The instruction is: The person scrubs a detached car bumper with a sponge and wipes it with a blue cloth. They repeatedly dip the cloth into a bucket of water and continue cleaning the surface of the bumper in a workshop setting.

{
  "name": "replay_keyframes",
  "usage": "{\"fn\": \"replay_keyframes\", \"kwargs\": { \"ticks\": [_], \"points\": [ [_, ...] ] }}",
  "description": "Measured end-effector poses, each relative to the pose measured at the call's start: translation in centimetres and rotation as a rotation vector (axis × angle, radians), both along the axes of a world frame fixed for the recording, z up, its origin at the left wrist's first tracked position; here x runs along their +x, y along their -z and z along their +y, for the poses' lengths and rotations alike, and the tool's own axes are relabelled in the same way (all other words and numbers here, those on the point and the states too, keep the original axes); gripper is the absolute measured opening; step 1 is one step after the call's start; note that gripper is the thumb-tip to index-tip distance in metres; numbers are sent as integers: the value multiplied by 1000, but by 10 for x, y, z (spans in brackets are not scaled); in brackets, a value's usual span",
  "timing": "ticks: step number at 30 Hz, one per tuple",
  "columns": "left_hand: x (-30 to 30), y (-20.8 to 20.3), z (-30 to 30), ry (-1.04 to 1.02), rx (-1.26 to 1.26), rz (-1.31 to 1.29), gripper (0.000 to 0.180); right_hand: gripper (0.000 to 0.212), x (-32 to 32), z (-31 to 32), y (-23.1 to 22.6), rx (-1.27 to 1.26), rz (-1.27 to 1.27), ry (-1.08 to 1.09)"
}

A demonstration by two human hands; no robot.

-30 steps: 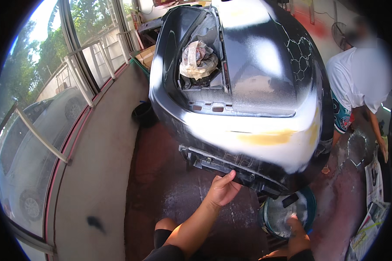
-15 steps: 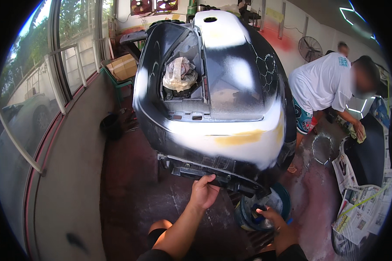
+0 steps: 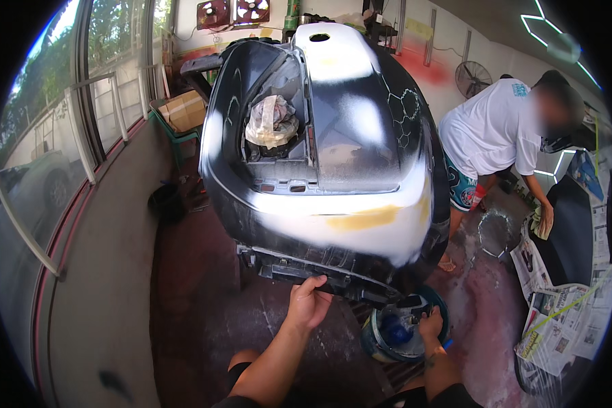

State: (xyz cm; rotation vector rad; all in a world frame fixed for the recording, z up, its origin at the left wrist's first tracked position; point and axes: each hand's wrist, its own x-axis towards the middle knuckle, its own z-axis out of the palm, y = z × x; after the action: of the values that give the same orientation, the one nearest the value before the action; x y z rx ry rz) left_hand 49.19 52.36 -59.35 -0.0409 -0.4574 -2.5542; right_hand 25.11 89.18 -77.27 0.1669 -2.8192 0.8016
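Observation:
A black car bumper (image 3: pixel 279 221) with white primer and a yellowish patch stands before me. My left hand (image 3: pixel 311 302) is closed on its lower edge, thumb on top. To the right, under the bumper's lower corner, sits a teal bucket (image 3: pixel 439 297) of cloudy water with something blue (image 3: pixel 398 330) in it. My right hand (image 3: pixel 430 323) is over the bucket's right side, its fingers curled on something dark that I cannot make out. Crumpled masking paper (image 3: pixel 272 122) fills an opening in the bumper.
At the right a person in a white shirt (image 3: pixel 489 122) bends over a black panel (image 3: pixel 570 234), a cloth in hand. Newspaper (image 3: pixel 554 333) lies around that panel. A low wall (image 3: pixel 109 272) with windows runs along the left. A cardboard box (image 3: pixel 183 111) rests on a green chair.
My right hand has risen slightly from the bucket's middle toward its right side. My left hand keeps its hold on the bumper's edge. The whole view has shifted a little.

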Motion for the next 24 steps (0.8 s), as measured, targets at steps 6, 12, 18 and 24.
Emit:
{"fn": "replay_keyframes", "kwargs": {
  "ticks": [6,12,18,24],
  "points": [
    [-11,-6,12,43,-17,-20,41,26,-18,44,61,248,-585,-469],
    [-6,13,-7,40,-29,-54,42,30,-33,67,-32,-472,-706,-110],
    [-3,4,-2,13,-13,-3,40,39,-57,69,-59,-421,-701,-150],
    [-12,0,-1,43,-28,-25,44,48,-29,4,66,-82,-759,-143]
  ]
}}
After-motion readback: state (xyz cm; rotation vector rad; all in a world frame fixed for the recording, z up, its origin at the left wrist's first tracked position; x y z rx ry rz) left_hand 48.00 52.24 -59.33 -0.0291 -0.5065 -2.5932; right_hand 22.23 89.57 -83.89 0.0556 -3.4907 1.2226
